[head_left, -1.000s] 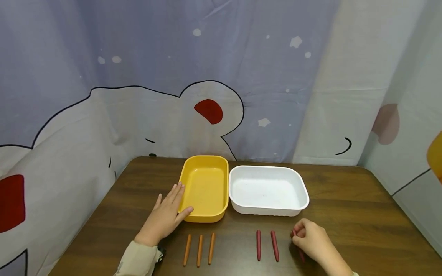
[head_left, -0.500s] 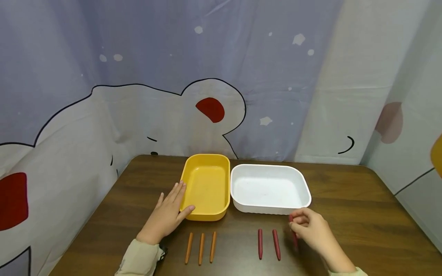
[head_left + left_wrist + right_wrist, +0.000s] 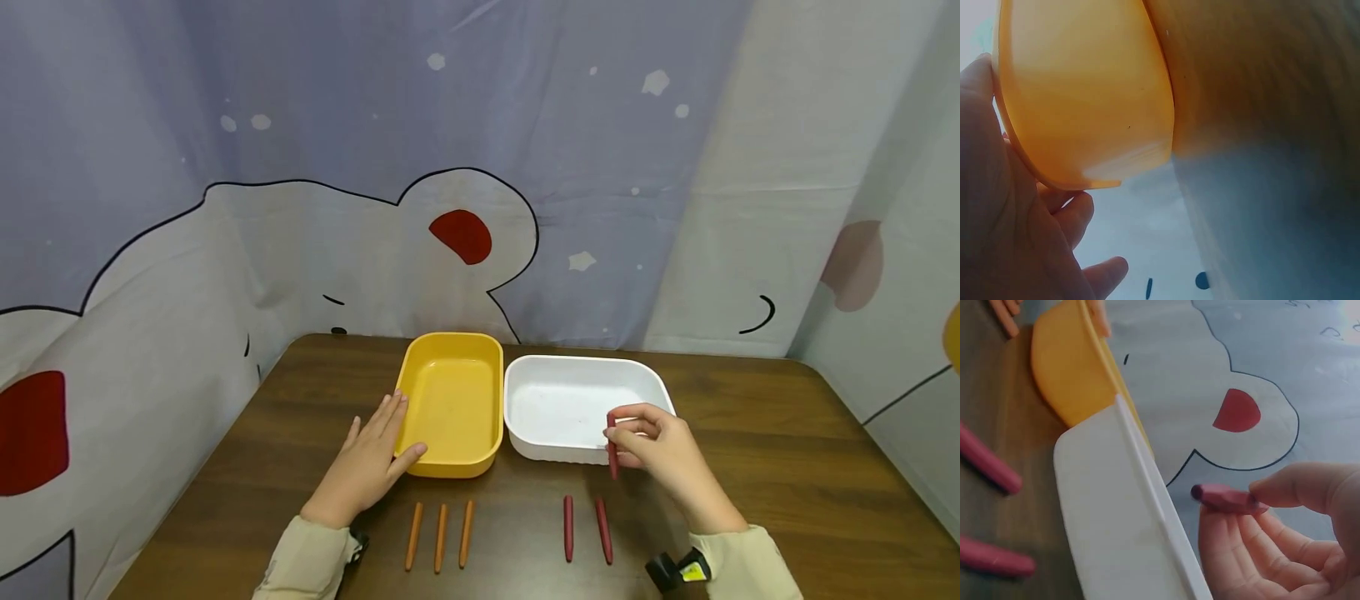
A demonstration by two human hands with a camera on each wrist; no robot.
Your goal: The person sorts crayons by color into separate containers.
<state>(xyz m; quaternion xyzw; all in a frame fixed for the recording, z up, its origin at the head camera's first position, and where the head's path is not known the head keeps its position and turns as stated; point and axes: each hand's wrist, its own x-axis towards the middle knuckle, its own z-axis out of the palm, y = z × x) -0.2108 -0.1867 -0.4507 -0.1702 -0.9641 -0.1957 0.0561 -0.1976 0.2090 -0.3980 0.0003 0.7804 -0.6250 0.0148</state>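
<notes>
My right hand (image 3: 660, 446) pinches a dark red crayon (image 3: 612, 450) between thumb and fingers, over the near right rim of the white tray (image 3: 540, 446). In the right wrist view the pinched crayon (image 3: 1225, 498) points across the fingertips, above the white tray's edge. My left hand (image 3: 363, 462) rests on the left side of the yellow tray (image 3: 450, 469), fingers straight and spread on its rim. The left wrist view shows those fingers (image 3: 1075, 219) against the yellow wall (image 3: 1088, 94). Two more dark red crayons (image 3: 568, 529) lie on the table before the white tray.
Three orange crayons (image 3: 441, 537) lie side by side in front of the yellow tray. Both trays stand side by side on the brown wooden table (image 3: 757, 467). A printed curtain (image 3: 360, 250) hangs along the table's back edge and sides.
My right hand has lifted the dark red crayon off the table and carried it up and left to the white tray's rim. The left hand has stayed on the yellow tray.
</notes>
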